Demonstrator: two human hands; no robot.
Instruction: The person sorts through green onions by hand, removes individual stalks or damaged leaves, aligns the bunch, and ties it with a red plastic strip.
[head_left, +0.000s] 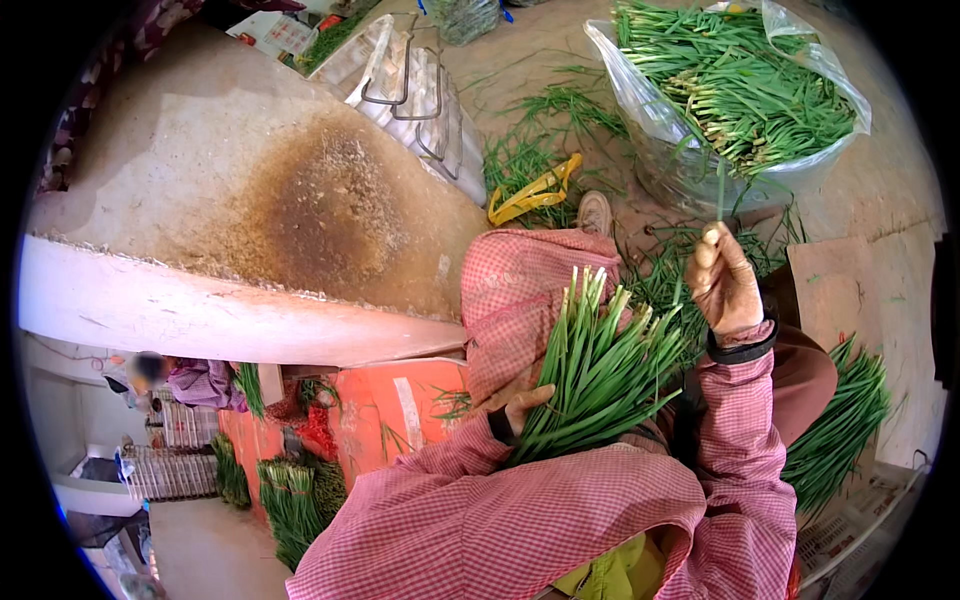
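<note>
A thick bunch of garlic chives (605,375) rests across my lap, cut pale ends pointing up and away. My left hand (524,406) is closed around its near left side, with most of the fingers hidden under the leaves. My right hand (722,282) is raised to the right of the bunch, fingertips pinched on a thin green strand that sticks up toward the plastic bag. Loose green leaves (660,265) lie on the floor between my knees and below that hand.
An open clear plastic bag (650,160) heaped with chives stands far right. More chives (840,430) lie beside my right knee. A stained pale slab (180,170) fills the left, near a wire-handled white bundle (425,100) and yellow strap (535,190). Tied bunches (290,500) and another person (200,383) appear lower left.
</note>
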